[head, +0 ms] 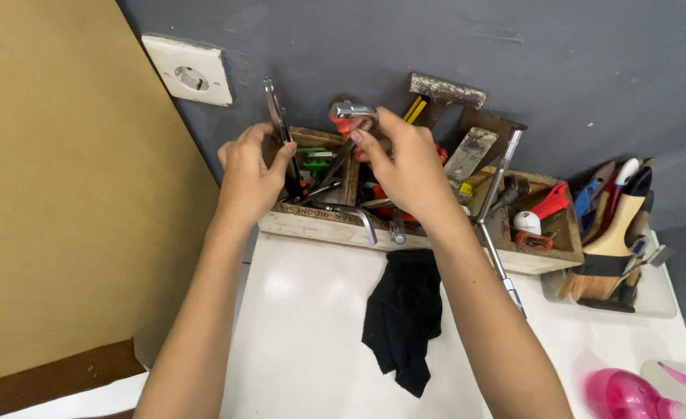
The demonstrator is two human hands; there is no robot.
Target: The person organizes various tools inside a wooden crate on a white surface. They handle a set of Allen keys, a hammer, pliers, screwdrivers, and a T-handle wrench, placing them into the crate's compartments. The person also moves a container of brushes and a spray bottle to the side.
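in wooden toolbox [312,221] | wrenches, hammer [445,91] | both hands [250,178] gripping tools

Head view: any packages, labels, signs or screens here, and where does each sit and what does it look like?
Wooden tool box: long pale crate against the grey wall, dark lettering stamped along its front edge below the left hand.
No separate packages, signs or screens show; the right hand is over the box among metal tools.

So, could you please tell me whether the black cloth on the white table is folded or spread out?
Neither: the black cloth lies crumpled in a loose heap on the white table.
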